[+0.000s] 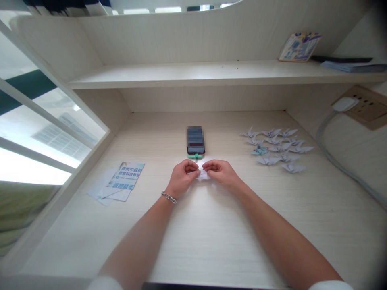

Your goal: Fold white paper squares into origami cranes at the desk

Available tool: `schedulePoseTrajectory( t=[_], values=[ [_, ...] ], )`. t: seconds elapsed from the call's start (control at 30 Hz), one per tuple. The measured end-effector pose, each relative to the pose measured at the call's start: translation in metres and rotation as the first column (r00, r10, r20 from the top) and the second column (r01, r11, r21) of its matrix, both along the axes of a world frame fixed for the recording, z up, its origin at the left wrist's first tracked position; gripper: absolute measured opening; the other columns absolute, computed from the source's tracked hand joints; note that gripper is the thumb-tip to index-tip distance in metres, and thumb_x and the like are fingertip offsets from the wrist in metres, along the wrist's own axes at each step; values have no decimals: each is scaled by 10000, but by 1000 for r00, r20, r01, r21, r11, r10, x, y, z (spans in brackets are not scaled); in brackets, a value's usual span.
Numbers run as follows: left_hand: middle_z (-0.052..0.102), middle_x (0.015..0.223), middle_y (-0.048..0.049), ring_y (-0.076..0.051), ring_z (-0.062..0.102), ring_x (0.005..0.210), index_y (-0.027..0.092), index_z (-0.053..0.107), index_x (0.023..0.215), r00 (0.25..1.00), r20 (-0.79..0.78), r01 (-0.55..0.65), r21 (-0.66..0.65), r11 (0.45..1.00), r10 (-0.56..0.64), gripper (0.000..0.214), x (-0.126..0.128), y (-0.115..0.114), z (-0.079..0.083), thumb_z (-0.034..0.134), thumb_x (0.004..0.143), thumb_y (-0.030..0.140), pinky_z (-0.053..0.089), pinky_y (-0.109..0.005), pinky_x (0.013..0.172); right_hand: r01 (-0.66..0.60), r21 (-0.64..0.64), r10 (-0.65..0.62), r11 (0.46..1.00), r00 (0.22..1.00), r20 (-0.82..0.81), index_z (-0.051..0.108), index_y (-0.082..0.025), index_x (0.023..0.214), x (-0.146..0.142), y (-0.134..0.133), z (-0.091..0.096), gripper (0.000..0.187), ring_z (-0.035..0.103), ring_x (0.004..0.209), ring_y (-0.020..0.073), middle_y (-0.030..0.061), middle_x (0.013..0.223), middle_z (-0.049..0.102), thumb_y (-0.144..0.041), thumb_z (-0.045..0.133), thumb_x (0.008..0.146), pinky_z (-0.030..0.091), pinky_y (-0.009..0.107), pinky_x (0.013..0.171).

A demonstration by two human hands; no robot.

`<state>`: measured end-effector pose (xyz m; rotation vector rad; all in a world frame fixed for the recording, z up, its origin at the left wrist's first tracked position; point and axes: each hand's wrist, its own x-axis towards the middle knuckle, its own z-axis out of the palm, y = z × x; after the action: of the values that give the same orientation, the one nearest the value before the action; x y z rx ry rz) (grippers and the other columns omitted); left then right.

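Observation:
My left hand [183, 176] and my right hand [219, 170] meet at the middle of the pale wooden desk [211, 225]. Both are closed in a pinch on a small piece of white folded paper [204, 173] that lies between them, mostly covered by my fingers. A chain bracelet [169, 197] circles my left wrist. Just beyond my hands a phone [195, 141] leans upright on a green stand.
Several folded paper cranes [276, 146] lie in rows at the right. Printed leaflets [121, 182] lie at the left. A shelf [211, 74] above carries a booklet [299, 46]. A wall socket [361, 106] with a plug and grey cable [338, 165] sits at the right.

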<state>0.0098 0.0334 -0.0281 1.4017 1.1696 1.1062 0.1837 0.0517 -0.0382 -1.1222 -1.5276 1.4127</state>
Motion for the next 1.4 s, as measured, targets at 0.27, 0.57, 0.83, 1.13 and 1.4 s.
schedulePoseTrajectory(
  t=[0.27,0.57,0.83,1.13,1.4],
  values=[
    [619,791,-46,-130,603,729,133,570,800,1000,7,9,4,1000,-9,145,0,0,-4,628,676,181,493,-246,666,17,30,-16,999,1000,-26,591,-158,902,-4,-5,2,234,593,708,146,33,775,633,-214,621,677,467,273,656],
    [644,829,-63,-139,611,758,127,609,820,999,10,50,-20,999,-49,156,1,0,-4,546,679,100,498,-250,674,17,39,-16,999,999,-40,558,-165,841,-2,-5,1,182,568,671,129,8,732,607,-194,623,674,445,255,617],
    [631,793,-54,-128,602,723,129,586,806,999,-13,34,-9,999,-34,152,1,0,-1,631,671,183,489,-247,668,-16,55,16,998,1000,-6,585,-156,841,-3,-5,1,161,589,693,138,26,757,628,-150,567,681,452,261,637],
    [626,794,-47,-123,597,716,135,577,790,1000,-14,11,3,1000,-11,135,0,0,-3,628,674,185,486,-242,661,12,23,-11,1000,1000,-8,587,-153,896,-3,-4,1,245,599,727,144,33,787,630,-101,520,667,452,253,637],
    [637,839,-62,-135,609,767,127,590,815,999,0,51,-2,999,-51,148,0,1,-5,581,669,108,492,-258,709,18,62,-19,998,1000,10,571,-165,842,-4,-6,2,174,571,663,134,11,729,612,-207,607,677,447,257,612]
  ],
)
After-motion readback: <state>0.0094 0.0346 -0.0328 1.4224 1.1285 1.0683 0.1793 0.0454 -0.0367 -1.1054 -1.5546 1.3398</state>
